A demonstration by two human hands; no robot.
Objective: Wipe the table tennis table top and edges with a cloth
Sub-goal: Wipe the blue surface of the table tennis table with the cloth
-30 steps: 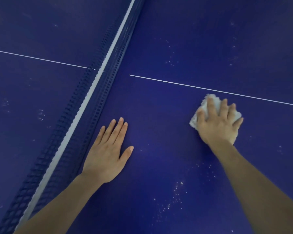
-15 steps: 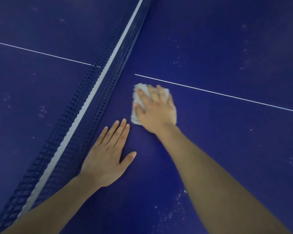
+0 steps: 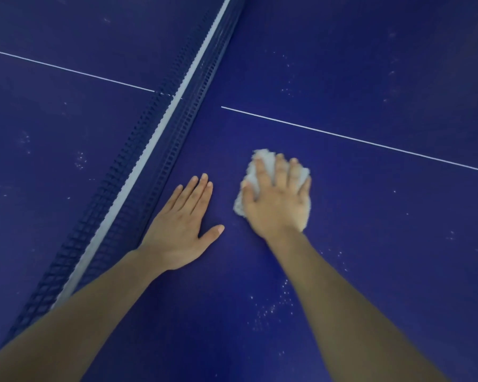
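Note:
The dark blue table tennis table top [image 3: 370, 230] fills the view. A crumpled white cloth [image 3: 262, 164] lies on it near the middle, and my right hand [image 3: 279, 199] presses flat on the cloth with fingers spread and straight. To its left my left hand [image 3: 182, 224] rests flat on the bare table surface, fingers straight, just beside the net and holding nothing. Most of the cloth is hidden under my right palm.
The blue net [image 3: 160, 139] with a white top band runs diagonally from upper middle to lower left. A thin white centre line [image 3: 356, 139] crosses the table beyond my right hand. White specks [image 3: 273, 304] dot the surface between my forearms.
My right hand slid the cloth left toward the net, then back toward me and slightly right. My left hand stayed planted by the net.

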